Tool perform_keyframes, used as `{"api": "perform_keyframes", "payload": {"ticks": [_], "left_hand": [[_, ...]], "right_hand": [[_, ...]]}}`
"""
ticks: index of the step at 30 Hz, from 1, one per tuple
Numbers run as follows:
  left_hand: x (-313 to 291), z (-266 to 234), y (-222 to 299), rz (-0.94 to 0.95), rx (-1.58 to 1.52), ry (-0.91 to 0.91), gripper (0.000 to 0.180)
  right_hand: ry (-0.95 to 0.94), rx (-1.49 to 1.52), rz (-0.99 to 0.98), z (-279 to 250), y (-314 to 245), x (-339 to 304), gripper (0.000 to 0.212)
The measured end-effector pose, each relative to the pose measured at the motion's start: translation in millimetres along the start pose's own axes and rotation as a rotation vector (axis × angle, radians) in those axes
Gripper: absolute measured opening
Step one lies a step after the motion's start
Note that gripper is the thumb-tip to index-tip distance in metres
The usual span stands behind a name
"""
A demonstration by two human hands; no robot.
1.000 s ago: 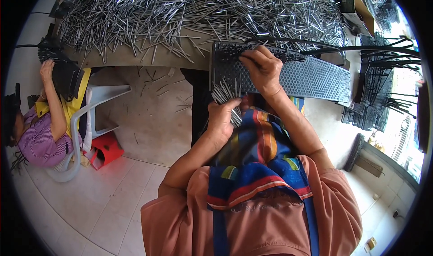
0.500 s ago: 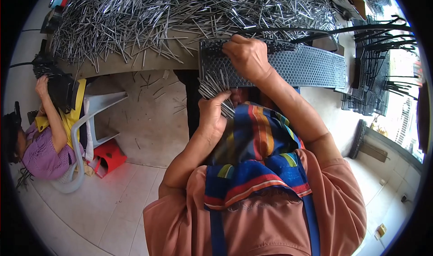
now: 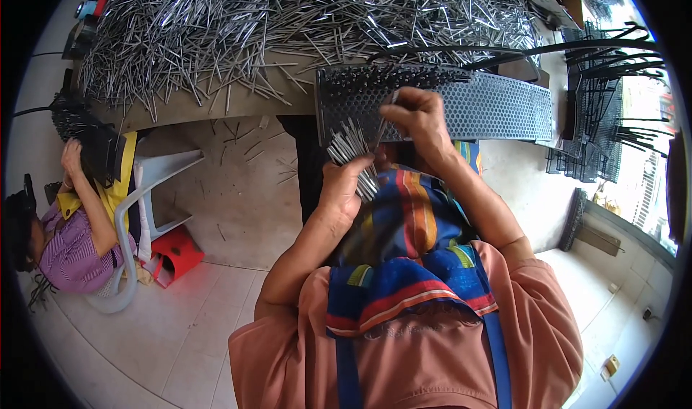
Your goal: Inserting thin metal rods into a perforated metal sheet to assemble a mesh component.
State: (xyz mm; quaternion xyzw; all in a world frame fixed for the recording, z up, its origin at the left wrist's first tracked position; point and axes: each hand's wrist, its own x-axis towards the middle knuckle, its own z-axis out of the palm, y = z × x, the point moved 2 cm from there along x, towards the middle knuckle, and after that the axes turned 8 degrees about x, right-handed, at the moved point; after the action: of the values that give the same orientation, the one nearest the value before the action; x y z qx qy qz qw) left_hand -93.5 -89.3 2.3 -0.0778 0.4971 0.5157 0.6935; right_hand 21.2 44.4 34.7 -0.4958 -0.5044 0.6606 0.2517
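Note:
My left hand [image 3: 342,191] is closed around a bundle of thin grey rods [image 3: 347,144], which fan out above the thumb. Just to the right, my right hand [image 3: 424,123] pinches a single thin rod [image 3: 380,131] whose lower end is close to the bundle. Both hands are at the near side of a curved dark panel [image 3: 497,108] covered with small round holes. Short black pieces [image 3: 393,76] stand in the holes along the panel's far left part. The fingers under the bundle are hidden.
A large heap of loose thin rods [image 3: 303,20] covers the table [image 3: 187,106] beyond. On the right stand dark mesh racks [image 3: 591,106] with black rods sticking out. At left another person [image 3: 76,254] works at a similar dark panel, near a grey chair [image 3: 124,229] and a red container [image 3: 175,256].
My right hand has come back from the panel's far left part toward me and slightly right, and a thin rod now shows in its fingers. My left hand has barely moved.

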Motion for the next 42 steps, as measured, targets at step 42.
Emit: {"api": "perform_keyframes", "payload": {"ticks": [42], "left_hand": [[1.8, -0.1, -19.7, -0.009, 0.081, 0.0, 0.014]], "right_hand": [[0.108, -0.467, -0.769, 1.9, -3.9, 22.0, 0.012]]}}
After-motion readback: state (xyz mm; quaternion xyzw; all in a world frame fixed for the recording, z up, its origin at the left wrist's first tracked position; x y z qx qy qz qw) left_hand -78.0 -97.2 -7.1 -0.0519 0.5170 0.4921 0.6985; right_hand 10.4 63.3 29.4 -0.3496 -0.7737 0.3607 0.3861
